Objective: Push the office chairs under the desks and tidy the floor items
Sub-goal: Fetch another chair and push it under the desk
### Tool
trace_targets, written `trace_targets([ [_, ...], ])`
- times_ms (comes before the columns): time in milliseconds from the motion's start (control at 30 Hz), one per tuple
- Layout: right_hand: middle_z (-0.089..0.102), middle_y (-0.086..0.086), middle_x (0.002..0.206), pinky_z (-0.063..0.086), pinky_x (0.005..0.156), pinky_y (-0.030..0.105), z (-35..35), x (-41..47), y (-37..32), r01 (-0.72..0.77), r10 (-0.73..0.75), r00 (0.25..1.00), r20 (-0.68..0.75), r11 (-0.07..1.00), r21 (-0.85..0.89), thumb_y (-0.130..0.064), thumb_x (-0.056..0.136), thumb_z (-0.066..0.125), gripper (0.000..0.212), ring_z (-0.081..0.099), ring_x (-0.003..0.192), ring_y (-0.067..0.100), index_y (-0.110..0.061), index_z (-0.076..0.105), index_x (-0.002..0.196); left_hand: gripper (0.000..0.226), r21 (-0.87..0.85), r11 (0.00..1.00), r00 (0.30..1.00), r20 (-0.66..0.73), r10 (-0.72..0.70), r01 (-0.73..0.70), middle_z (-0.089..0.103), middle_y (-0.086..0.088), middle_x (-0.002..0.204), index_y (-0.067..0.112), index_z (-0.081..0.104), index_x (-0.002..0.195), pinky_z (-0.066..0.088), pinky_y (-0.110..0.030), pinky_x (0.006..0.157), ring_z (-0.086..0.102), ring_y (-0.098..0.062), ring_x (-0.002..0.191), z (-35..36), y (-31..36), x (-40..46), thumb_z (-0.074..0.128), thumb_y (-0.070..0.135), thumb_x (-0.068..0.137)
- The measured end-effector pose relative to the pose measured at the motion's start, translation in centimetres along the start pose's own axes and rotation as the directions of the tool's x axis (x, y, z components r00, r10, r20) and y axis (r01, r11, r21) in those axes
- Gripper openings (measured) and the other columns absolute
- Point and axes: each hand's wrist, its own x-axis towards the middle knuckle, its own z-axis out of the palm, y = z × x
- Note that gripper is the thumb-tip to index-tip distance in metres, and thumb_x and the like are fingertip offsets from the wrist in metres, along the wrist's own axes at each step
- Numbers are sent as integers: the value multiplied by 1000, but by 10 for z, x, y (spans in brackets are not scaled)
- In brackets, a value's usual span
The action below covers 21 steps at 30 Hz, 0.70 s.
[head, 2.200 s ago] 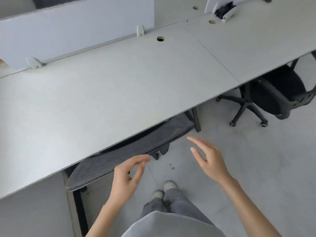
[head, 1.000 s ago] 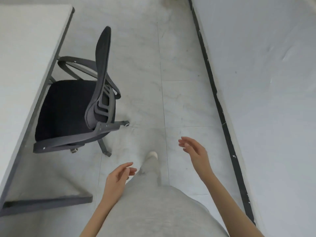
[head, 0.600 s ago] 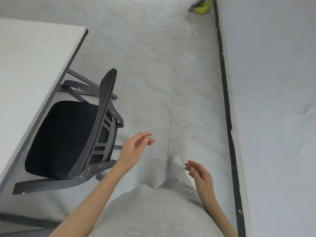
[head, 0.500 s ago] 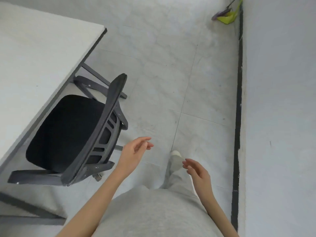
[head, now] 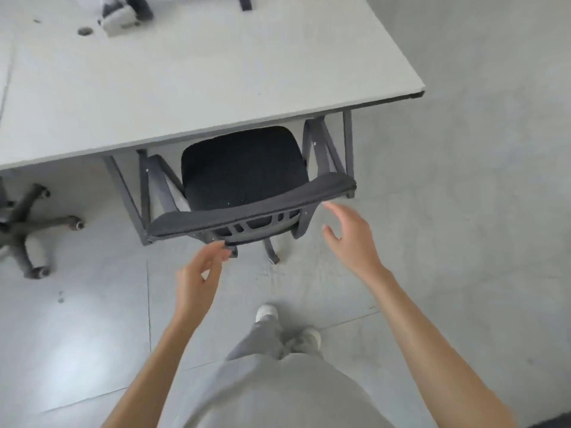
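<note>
Second chair: grey five-star wheeled chair base (head: 23, 223) on the pale tiled floor (head: 77, 335) at far left, seat out of view.
Desk: flat white rectangular desk (head: 200, 75) across the top, blurred white object (head: 119, 18) near its far edge.
Target chair: black-seated office chair with grey plastic frame (head: 244, 171), seat partly under the desk's front edge, backrest facing the person.
Left hand (head: 197, 279): fingers loosely curled, empty, fingertips just beside the backrest's lower frame; contact cannot be told.
Right hand (head: 350, 236): fingers spread, empty, near the backrest's right end, apart from it.
</note>
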Motion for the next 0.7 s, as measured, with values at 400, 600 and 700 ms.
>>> trace_targets([
  [400,71,-5,99,49,63,30,37,114,21,363,-204,920,335,766,-530,-21,73,68,31,65,92,22,-22,66,104,27,781,559,960,239,144,-278,68,-2,66,12,68,77,46,-28,48,64,-25,62,-7,-18,114,79,3,54],
  [600,73,-4,75,46,46,25,18,142,42,401,-282,913,295,750,-526,-9,54,73,31,69,68,22,-19,72,83,31,798,534,960,232,155,-279,61,4,53,16,67,65,37,-20,33,59,-20,48,20,-6,120,79,-2,42],
  [700,73,-1,73,50,44,28,11,155,49,419,-312,906,286,754,-505,-19,57,56,27,69,67,23,-17,71,79,30,806,532,965,205,164,-261,61,6,52,17,68,62,36,-20,33,60,-18,47,31,2,123,79,0,41],
])
